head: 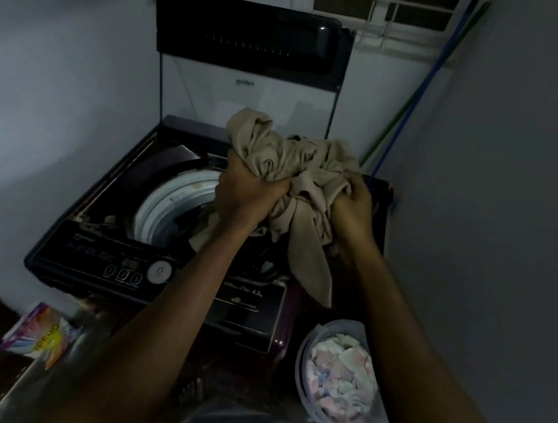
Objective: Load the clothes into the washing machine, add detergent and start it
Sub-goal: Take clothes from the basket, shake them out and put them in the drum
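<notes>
A dark top-loading washing machine stands in the corner with its lid raised upright. The white rim of its drum shows, with some dark and light fabric inside. Above the drum's right side I hold a bunched beige garment. My left hand grips its left part and my right hand grips its right part. One end of the garment hangs down over the control panel. A colourful detergent packet lies at the lower left.
A clear plastic tub of pale clothes sits on the floor at the lower right. Blue and green poles lean in the right corner under a barred window. Grey walls close in on both sides.
</notes>
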{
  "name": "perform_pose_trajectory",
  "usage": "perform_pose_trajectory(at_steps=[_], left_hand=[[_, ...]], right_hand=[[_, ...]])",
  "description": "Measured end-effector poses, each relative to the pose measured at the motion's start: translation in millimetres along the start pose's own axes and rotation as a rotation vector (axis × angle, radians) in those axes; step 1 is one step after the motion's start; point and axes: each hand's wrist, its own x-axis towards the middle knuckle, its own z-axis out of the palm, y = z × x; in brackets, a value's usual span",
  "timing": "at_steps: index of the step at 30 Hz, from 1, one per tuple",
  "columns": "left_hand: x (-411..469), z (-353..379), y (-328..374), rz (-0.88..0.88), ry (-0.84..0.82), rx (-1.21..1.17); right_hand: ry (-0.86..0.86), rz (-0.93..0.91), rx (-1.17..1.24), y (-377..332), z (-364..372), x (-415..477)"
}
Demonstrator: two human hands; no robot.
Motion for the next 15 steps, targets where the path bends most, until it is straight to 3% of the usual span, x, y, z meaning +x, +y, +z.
perform_pose_trajectory(at_steps=[5,11,13,15], left_hand=[[77,-34,-51,-0.041,-0.086,0.031],[147,-53,-124,-0.035,-0.297,0.082],[186,-49,-156,-0.001,-0.458,0.129],[183,-37,-174,-0.034,-0.488,0.151]], right_hand=[[-0.205,0.140,-0.012,50,70,16],[-0.044,0.224,-0.165,95,158,5],[0.068,0.283,-0.190,120,196,14],[0.090,0.338,-0.290,129,195,10]])
